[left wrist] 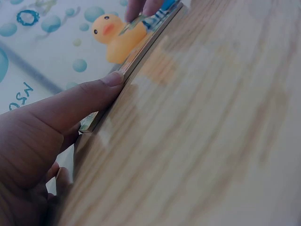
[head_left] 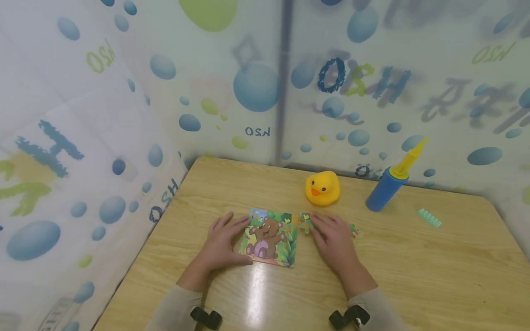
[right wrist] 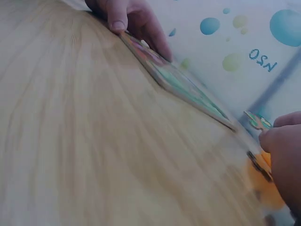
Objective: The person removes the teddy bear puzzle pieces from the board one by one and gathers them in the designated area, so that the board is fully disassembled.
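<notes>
A square bear-picture puzzle board (head_left: pixel 269 239) lies flat on the wooden table. My left hand (head_left: pixel 223 241) holds its left side, the thumb against the front edge and the fingers along the left edge. In the left wrist view, the thumb of the left hand (left wrist: pixel 61 108) presses the board's thin edge. Just right of the board, my right hand (head_left: pixel 333 239) pinches a small puzzle piece (right wrist: pixel 258 121) between thumb and finger, raised above the table. More puzzle pieces (head_left: pixel 355 230) lie by the right hand, partly hidden by it.
A yellow rubber duck (head_left: pixel 322 188) sits behind the right hand. Farther right stands a blue hand pump (head_left: pixel 385 191) with a yellow nozzle, and a light-green studded strip (head_left: pixel 429 217) lies near it. Patterned curtains (head_left: pixel 256 87) border the table (head_left: pixel 414 276) at the back and left.
</notes>
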`<control>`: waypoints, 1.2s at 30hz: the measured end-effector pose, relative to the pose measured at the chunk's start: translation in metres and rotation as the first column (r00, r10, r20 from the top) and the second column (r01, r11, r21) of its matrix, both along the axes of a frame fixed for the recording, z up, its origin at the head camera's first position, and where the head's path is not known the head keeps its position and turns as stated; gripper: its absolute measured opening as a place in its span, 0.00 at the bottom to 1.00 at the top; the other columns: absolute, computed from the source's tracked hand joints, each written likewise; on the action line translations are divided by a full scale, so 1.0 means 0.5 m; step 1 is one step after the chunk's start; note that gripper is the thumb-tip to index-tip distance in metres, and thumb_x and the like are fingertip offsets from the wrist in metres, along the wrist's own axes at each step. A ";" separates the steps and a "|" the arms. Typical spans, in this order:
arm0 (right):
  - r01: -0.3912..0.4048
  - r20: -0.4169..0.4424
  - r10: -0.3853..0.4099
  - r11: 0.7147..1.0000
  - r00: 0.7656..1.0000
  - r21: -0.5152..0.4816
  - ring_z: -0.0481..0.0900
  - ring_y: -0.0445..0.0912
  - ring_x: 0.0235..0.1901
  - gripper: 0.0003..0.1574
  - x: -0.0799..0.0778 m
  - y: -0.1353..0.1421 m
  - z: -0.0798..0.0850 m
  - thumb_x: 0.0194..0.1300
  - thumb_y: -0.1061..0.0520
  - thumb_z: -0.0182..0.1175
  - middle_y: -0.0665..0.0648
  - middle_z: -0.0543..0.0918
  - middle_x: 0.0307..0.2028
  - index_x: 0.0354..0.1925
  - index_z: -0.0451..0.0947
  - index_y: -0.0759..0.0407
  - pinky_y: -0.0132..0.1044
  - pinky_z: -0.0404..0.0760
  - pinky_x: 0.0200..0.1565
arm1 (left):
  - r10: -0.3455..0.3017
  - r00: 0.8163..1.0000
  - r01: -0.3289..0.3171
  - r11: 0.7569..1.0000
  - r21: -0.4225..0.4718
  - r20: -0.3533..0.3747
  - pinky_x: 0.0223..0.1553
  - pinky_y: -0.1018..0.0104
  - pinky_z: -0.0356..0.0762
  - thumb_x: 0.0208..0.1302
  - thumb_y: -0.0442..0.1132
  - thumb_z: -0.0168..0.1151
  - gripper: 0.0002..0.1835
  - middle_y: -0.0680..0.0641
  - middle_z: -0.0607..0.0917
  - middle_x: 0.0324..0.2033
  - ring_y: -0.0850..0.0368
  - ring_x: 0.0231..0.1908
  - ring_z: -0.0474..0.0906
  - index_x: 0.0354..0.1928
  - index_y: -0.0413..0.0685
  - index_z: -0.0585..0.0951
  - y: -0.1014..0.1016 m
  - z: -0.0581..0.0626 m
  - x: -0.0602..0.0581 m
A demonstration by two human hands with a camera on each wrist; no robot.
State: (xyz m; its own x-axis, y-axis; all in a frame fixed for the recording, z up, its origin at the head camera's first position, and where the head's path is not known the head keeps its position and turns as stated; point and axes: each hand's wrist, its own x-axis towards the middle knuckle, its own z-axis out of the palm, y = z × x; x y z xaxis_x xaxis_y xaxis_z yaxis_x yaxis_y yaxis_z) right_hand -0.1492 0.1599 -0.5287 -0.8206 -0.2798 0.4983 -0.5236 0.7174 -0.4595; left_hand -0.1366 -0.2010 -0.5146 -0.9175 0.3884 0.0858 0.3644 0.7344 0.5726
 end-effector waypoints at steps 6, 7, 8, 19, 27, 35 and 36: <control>0.015 -0.058 -0.015 1.000 0.998 0.000 0.82 0.62 0.56 0.26 0.023 0.069 0.004 0.64 0.64 0.74 0.61 0.87 0.60 0.60 0.87 0.62 0.60 0.75 0.60 | -0.001 1.000 0.001 1.000 -0.005 0.003 0.79 0.32 0.34 0.38 0.62 0.87 0.61 0.51 0.69 0.79 0.34 0.82 0.48 0.78 0.50 0.73 0.002 0.003 0.001; 0.027 -0.060 -0.027 1.000 0.998 0.001 0.82 0.62 0.56 0.26 0.027 0.081 0.004 0.64 0.64 0.75 0.61 0.88 0.59 0.60 0.87 0.62 0.60 0.75 0.59 | 0.000 1.000 0.000 1.000 -0.009 0.001 0.79 0.32 0.34 0.38 0.62 0.87 0.61 0.51 0.69 0.79 0.34 0.82 0.48 0.78 0.50 0.73 0.001 0.003 0.001; 0.039 -0.061 -0.039 0.999 0.997 0.004 0.82 0.62 0.56 0.26 0.030 0.092 0.004 0.63 0.64 0.75 0.61 0.88 0.59 0.60 0.87 0.62 0.60 0.75 0.59 | 0.002 1.000 -0.002 1.000 -0.011 0.000 0.79 0.32 0.34 0.38 0.62 0.87 0.61 0.51 0.69 0.79 0.34 0.82 0.48 0.78 0.50 0.73 0.001 0.004 0.001; 0.142 -0.090 -0.139 0.989 0.986 0.027 0.82 0.65 0.53 0.28 0.062 0.203 0.000 0.61 0.67 0.74 0.64 0.87 0.58 0.60 0.86 0.65 0.62 0.75 0.56 | 0.000 1.000 0.000 1.000 -0.010 -0.003 0.78 0.31 0.34 0.39 0.63 0.87 0.61 0.51 0.69 0.79 0.34 0.81 0.48 0.78 0.50 0.73 0.002 0.004 0.001; 0.216 -0.109 -0.215 0.976 0.970 -0.004 0.81 0.68 0.52 0.27 0.080 0.267 -0.010 0.58 0.70 0.74 0.67 0.87 0.58 0.57 0.86 0.67 0.65 0.74 0.53 | -0.004 0.999 0.004 1.000 -0.008 -0.033 0.78 0.30 0.35 0.38 0.64 0.86 0.61 0.50 0.70 0.78 0.33 0.81 0.50 0.77 0.50 0.74 0.000 -0.001 -0.003; 0.284 0.017 -0.286 0.957 0.958 0.058 0.76 0.68 0.52 0.26 0.089 0.278 -0.010 0.64 0.68 0.70 0.68 0.85 0.61 0.61 0.84 0.67 0.70 0.65 0.48 | -0.003 1.000 0.003 1.000 -0.009 -0.011 0.79 0.32 0.34 0.39 0.63 0.87 0.61 0.50 0.69 0.79 0.33 0.81 0.49 0.77 0.49 0.73 0.001 -0.005 0.001; 0.292 0.036 -0.295 0.954 0.955 0.065 0.75 0.68 0.53 0.25 0.090 0.277 -0.009 0.66 0.68 0.69 0.68 0.84 0.62 0.62 0.84 0.67 0.70 0.65 0.48 | -0.002 1.000 0.002 1.000 -0.009 -0.014 0.79 0.32 0.33 0.39 0.63 0.86 0.61 0.50 0.69 0.79 0.33 0.81 0.49 0.78 0.49 0.73 0.001 -0.005 0.000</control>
